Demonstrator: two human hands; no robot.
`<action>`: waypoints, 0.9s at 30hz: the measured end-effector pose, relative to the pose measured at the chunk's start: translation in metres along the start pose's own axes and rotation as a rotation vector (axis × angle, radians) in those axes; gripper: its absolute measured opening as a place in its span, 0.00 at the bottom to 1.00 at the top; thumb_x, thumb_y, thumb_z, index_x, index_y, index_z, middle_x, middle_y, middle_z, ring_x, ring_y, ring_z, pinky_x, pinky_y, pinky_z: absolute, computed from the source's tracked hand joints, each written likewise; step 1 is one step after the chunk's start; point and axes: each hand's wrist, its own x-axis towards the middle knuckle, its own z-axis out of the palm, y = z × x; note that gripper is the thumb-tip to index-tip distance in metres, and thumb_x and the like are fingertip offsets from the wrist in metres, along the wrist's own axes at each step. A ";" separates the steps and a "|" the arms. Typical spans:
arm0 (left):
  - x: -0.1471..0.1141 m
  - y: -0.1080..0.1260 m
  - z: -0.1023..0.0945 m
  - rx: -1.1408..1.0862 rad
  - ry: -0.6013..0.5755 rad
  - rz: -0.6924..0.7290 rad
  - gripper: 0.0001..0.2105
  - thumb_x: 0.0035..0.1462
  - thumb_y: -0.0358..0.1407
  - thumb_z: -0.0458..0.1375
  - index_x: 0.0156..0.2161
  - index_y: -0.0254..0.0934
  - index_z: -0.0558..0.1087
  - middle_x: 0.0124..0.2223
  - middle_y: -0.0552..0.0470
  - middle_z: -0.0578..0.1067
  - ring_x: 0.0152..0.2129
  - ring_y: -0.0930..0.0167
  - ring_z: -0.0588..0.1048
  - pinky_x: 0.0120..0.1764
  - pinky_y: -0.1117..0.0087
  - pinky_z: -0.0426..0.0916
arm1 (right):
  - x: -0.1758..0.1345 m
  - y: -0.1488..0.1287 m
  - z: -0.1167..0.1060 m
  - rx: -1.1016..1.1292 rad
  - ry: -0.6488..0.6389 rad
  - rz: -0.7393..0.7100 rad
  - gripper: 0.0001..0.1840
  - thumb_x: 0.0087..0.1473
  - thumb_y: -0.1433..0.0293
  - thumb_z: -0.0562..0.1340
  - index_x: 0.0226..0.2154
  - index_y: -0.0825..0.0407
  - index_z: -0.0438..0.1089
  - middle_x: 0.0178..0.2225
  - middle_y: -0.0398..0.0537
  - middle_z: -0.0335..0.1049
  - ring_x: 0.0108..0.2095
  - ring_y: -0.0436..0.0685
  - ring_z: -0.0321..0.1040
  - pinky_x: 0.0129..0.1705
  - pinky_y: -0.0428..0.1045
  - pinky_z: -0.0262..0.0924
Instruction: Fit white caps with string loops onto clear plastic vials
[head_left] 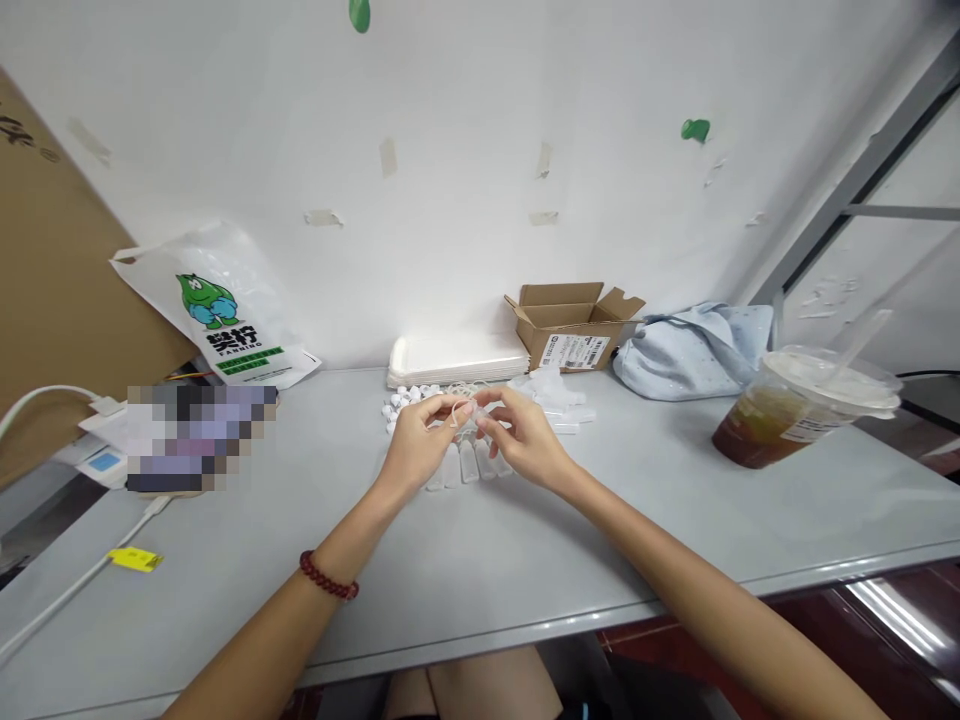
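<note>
My left hand is closed in a pinch on a thin white cord, which curves in a small loop at the fingertips. Close beside it, my right hand pinches too, with a small pale piece partly hidden between its fingers. Both hands are held just above the table, fingertips nearly touching. Beneath them several flat white translucent pieces lie in a row. Behind the left hand is a cluster of small white round parts. More clear plastic pieces lie beyond the right hand.
A stack of white trays and an open cardboard box stand against the wall. To the right are a blue cloth bundle and a drink cup. A white plastic bag and a charging cable are at left.
</note>
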 end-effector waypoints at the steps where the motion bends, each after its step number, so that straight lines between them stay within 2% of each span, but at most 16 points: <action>1: 0.000 0.000 0.000 -0.007 -0.010 -0.007 0.15 0.51 0.44 0.59 0.38 0.34 0.76 0.36 0.47 0.76 0.33 0.68 0.73 0.30 0.73 0.69 | 0.000 0.001 0.000 -0.008 0.003 -0.006 0.09 0.55 0.67 0.56 0.40 0.51 0.61 0.43 0.51 0.63 0.29 0.50 0.67 0.18 0.44 0.63; 7: -0.002 0.000 0.003 0.015 -0.115 -0.018 0.18 0.55 0.48 0.53 0.32 0.33 0.75 0.33 0.48 0.75 0.32 0.69 0.72 0.30 0.73 0.69 | 0.000 0.002 -0.003 -0.072 0.005 -0.082 0.11 0.56 0.65 0.56 0.42 0.50 0.63 0.43 0.52 0.63 0.33 0.54 0.67 0.22 0.47 0.67; 10: -0.001 -0.003 0.004 0.058 -0.141 -0.001 0.20 0.56 0.49 0.52 0.30 0.34 0.76 0.31 0.49 0.75 0.30 0.69 0.72 0.29 0.72 0.68 | 0.001 0.004 -0.005 -0.166 -0.007 -0.121 0.11 0.57 0.66 0.55 0.43 0.50 0.65 0.43 0.53 0.62 0.35 0.55 0.67 0.27 0.50 0.69; 14: 0.000 -0.004 0.003 0.032 -0.067 -0.047 0.17 0.52 0.48 0.57 0.33 0.34 0.76 0.32 0.48 0.77 0.30 0.68 0.72 0.27 0.72 0.67 | 0.002 0.008 -0.005 -0.242 0.003 -0.133 0.10 0.57 0.67 0.55 0.41 0.50 0.66 0.42 0.52 0.63 0.35 0.54 0.67 0.33 0.52 0.69; 17: 0.000 -0.002 0.003 -0.014 -0.012 -0.046 0.14 0.50 0.45 0.59 0.35 0.35 0.76 0.35 0.48 0.77 0.32 0.68 0.73 0.27 0.73 0.67 | 0.002 0.009 -0.004 -0.230 0.014 -0.112 0.09 0.56 0.67 0.56 0.40 0.50 0.67 0.41 0.51 0.63 0.34 0.53 0.67 0.32 0.50 0.68; 22: -0.002 0.000 0.005 -0.017 -0.054 -0.077 0.14 0.50 0.45 0.59 0.33 0.34 0.75 0.34 0.47 0.76 0.32 0.68 0.73 0.29 0.72 0.68 | 0.002 0.006 -0.004 -0.166 -0.001 -0.046 0.08 0.55 0.66 0.57 0.37 0.51 0.66 0.41 0.51 0.63 0.33 0.53 0.68 0.27 0.48 0.68; 27: -0.004 0.001 0.006 -0.030 -0.065 -0.134 0.12 0.49 0.41 0.58 0.34 0.33 0.74 0.32 0.48 0.76 0.30 0.68 0.73 0.28 0.71 0.67 | 0.001 0.005 -0.002 -0.031 0.016 0.027 0.17 0.52 0.65 0.58 0.45 0.52 0.59 0.41 0.51 0.61 0.31 0.52 0.67 0.20 0.47 0.66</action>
